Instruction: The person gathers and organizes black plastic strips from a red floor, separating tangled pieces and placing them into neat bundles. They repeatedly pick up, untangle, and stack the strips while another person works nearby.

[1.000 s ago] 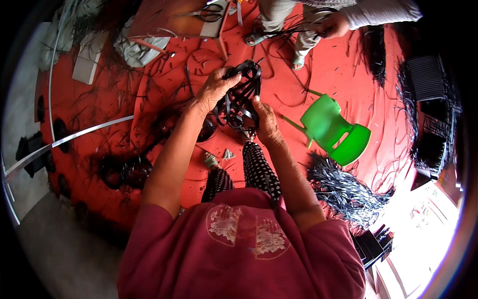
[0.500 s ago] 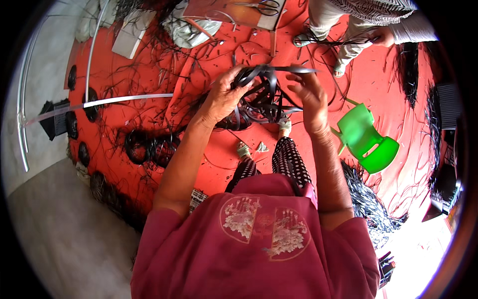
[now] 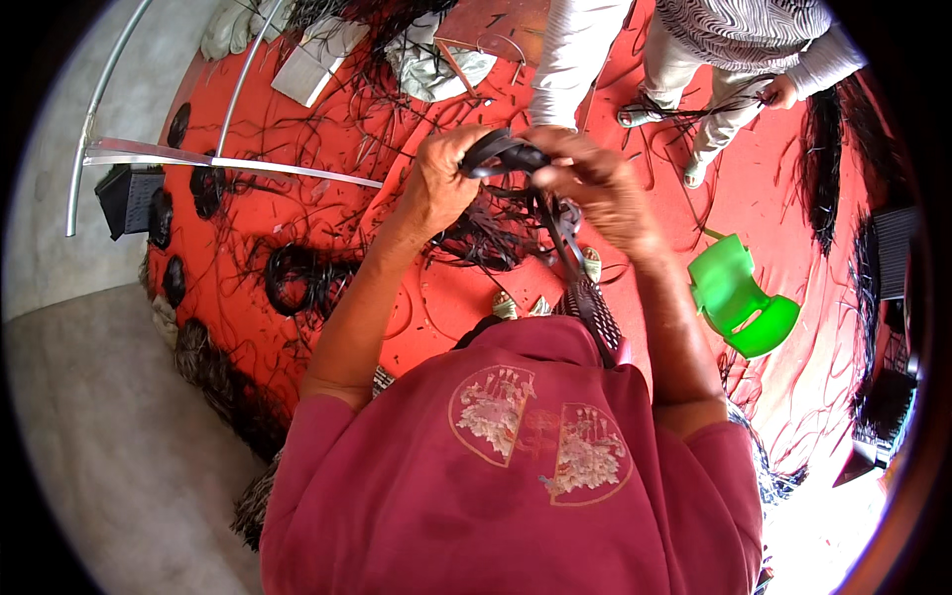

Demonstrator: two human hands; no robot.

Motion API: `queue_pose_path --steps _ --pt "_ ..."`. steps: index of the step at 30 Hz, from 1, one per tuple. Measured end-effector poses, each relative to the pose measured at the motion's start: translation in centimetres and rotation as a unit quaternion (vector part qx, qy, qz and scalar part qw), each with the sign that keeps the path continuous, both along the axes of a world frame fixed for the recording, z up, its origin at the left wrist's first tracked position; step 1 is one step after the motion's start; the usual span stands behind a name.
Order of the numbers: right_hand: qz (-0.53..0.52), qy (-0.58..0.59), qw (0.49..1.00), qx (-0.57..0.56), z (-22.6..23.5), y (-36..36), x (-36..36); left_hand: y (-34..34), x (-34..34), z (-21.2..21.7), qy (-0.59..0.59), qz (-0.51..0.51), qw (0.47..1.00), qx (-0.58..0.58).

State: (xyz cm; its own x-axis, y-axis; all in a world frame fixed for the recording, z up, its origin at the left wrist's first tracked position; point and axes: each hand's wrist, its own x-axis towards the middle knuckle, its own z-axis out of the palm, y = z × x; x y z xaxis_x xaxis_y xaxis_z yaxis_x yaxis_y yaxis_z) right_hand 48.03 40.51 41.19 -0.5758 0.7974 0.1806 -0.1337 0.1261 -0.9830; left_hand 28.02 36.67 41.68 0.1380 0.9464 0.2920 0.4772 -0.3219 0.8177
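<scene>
Up in front of my chest, flat black plastic strips (image 3: 508, 156) are gathered in a small coil. My left hand (image 3: 439, 186) is closed around the coil's left side. At its right end, my right hand (image 3: 598, 190) has its fingers bent and pressed on the strips, partly smeared by motion. From between the hands, loose strip ends (image 3: 563, 236) hang down in front of my patterned trousers. A tangled heap of black strips (image 3: 488, 236) lies on the red floor covering below my hands.
A co-worker (image 3: 744, 30) stands at the far right holding thin black strips, one white sleeve (image 3: 580, 59) stretched down. A green plastic chair (image 3: 739, 297) lies to the right. A metal tube frame (image 3: 283, 169) stands left. Black coils (image 3: 288, 281) lie on the red floor covering (image 3: 416, 342).
My right hand, spread apart before, has closed on the strips. The loose loops are drawn into a tighter coil, with ends hanging. The co-worker's white sleeve has come into view.
</scene>
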Motion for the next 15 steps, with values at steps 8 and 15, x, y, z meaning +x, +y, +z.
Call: queue_pose_path --steps 8,15 --pt "-0.111 -0.020 0.993 0.019 0.9 -2.1 -1.7 -2.8 -1.8 1.7 -0.059 -0.035 0.995 -0.073" --pt "-0.135 0.022 0.966 0.220 1.3 -0.7 -0.4 -2.0 -0.6 2.4 -0.108 -0.075 0.965 -0.225"
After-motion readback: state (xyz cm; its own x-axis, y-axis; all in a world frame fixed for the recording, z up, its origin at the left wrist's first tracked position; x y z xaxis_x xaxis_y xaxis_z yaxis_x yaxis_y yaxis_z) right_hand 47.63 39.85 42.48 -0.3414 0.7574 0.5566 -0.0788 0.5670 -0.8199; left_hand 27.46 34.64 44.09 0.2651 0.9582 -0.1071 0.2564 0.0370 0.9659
